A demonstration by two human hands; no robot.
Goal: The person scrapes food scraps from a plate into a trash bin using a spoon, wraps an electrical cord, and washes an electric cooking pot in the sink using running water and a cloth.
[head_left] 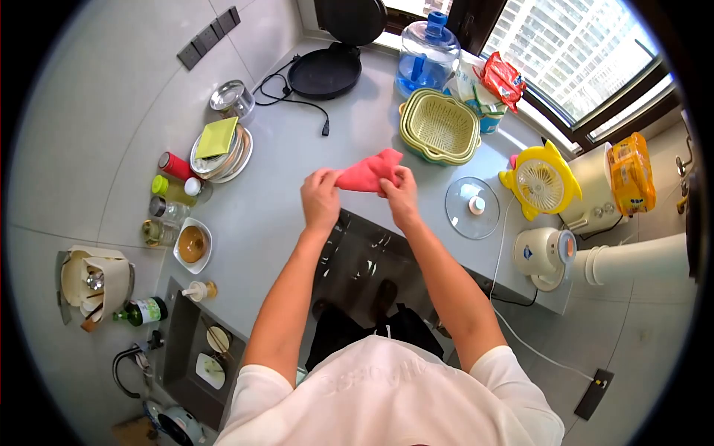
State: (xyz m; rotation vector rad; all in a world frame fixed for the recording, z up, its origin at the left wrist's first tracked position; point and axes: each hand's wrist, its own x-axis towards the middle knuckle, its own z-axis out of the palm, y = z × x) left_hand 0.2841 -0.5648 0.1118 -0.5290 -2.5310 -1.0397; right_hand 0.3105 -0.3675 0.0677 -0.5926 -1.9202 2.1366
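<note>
A pink cloth (370, 173), bunched and creased, is stretched between my two hands above the front edge of the grey countertop (282, 160). My left hand (320, 198) pinches its left end with the fingers closed. At the other end, my right hand (400, 194) grips the cloth between thumb and fingers. Part of the cloth rises in a peak above my right hand. Both forearms reach forward from white sleeves.
Nested yellow-green baskets (440, 128) and a glass lid (472, 208) lie to the right. A black electric griddle (325, 72) stands open behind, its cord on the counter. Stacked plates (242, 157) and bottles line the left wall, above a sink (182, 349). A yellow fan (541, 181) is far right.
</note>
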